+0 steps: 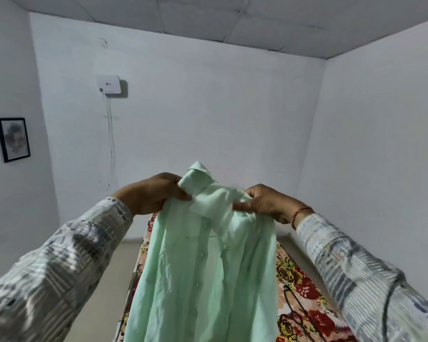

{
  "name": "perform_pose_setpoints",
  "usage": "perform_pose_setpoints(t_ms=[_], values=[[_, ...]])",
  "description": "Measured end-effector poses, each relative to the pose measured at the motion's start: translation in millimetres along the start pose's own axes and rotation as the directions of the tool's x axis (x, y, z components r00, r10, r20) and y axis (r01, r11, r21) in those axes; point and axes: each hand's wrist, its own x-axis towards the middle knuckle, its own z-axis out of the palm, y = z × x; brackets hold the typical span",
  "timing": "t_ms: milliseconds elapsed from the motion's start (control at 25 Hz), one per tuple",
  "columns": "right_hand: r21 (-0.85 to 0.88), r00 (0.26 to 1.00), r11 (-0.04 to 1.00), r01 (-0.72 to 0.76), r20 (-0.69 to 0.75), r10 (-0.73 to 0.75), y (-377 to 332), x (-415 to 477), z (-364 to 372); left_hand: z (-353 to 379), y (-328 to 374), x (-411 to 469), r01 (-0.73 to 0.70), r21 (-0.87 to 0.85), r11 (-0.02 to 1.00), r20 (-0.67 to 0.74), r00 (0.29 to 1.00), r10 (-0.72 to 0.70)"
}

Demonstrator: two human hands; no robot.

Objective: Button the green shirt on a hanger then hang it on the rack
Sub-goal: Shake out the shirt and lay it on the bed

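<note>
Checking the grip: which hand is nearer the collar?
Left. The left hand pinches the collar at its edge; the right hand grips the shirt at the shoulder, off to the collar's right.

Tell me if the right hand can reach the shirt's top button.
Probably yes. The right hand grips the shirt near the collar, close to the top button, with nothing between. It would have to let go first, leaving the left hand holding the shirt.
</note>
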Motion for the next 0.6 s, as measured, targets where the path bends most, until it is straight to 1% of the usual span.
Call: perform_pose_setpoints(t_ms=[40, 80, 120, 160, 200, 240, 280, 320, 360, 400, 440, 480, 520, 560, 600], values=[[-0.133, 0.999, 0.991, -0.013, 0.039, 0.018, -1.8, -7.5, -4.4, -6.9, -0.9, 0.8, -0.014, 0.191, 0.982, -0.019, 1.0, 0.017], [-0.258, 0.999, 0.966, -0.024, 0.025, 0.031, -2.4, -9.8, -9.4, -9.8, 0.0, 1.6, -0.011, 0.455, 0.89, -0.061, 0.997, 0.044], [-0.357, 0.999, 0.934, -0.032, -0.023, 0.025, -3.3, -11.0, -12.5, -7.9, 0.2, 2.1, 0.008, 0.681, 0.733, -0.098, 0.992, 0.08], [-0.443, 0.996, 0.895, -0.05, -0.084, 0.014, -4.8, -10.3, -13.9, -3.4, 1.4, 2.5, 0.037, 0.806, 0.591, -0.147, 0.979, 0.14], [-0.516, 0.991, 0.854, -0.063, -0.136, -0.009, -7.5, -10.4, -13.5, 1.1, 3.1, 3.1, 0.041, 0.849, 0.526, -0.187, 0.956, 0.226], [-0.537, 0.983, 0.84, -0.074, -0.179, -0.028, -8.8, -10.2, -11.0, 4.4, 4.2, 2.1, 0.04, 0.848, 0.528, -0.227, 0.929, 0.293], [-0.467, 0.977, 0.881, -0.083, -0.214, -0.022, -8.0, -9.8, -9.0, 7.3, 4.7, 0.7, 0.026, 0.817, 0.575, -0.267, 0.903, 0.338], [-0.295, 0.967, 0.951, -0.092, -0.255, 0.015, -8.0, -10.1, -7.7, 8.7, 4.4, -0.9, 0.021, 0.767, 0.641, -0.31, 0.887, 0.342], [-0.077, 0.958, 0.991, -0.107, -0.274, 0.082, -6.6, -10.3, -6.6, 10.9, 4.8, -3.8, 0.018, 0.716, 0.698, -0.331, 0.889, 0.317], [0.129, 0.95, 0.984, -0.125, -0.27, 0.156, -5.5, -11.7, -5.9, 14.0, 4.2, -5.3, 0.011, 0.655, 0.755, -0.326, 0.906, 0.269], [0.275, 0.94, 0.952, -0.133, -0.27, 0.21, -2.6, -10.7, -6.2, 17.2, 3.8, -7.1, -0.013, 0.576, 0.817, -0.286, 0.933, 0.217], [0.356, 0.925, 0.925, -0.129, -0.293, 0.242, 1.5, -6.6, -6.7, 18.5, 3.9, -9.5, -0.051, 0.467, 0.883, -0.222, 0.96, 0.173], [0.368, 0.913, 0.923, -0.11, -0.329, 0.24, 4.7, -4.9, -7.3, 18.9, 3.5, -12.0, -0.078, 0.351, 0.933, -0.143, 0.98, 0.135], [0.335, 0.893, 0.938, -0.088, -0.391, 0.223, 8.4, -4.3, -10.6, 19.9, 1.8, -14.4, -0.095, 0.244, 0.965, -0.05, 0.993, 0.11], [0.258, 0.874, 0.964, -0.061, -0.453, 0.177, 10.5, -6.3, -16.3, 22.4, 2.6, -18.3, -0.099, 0.169, 0.981, 0.018, 0.995, 0.098]])
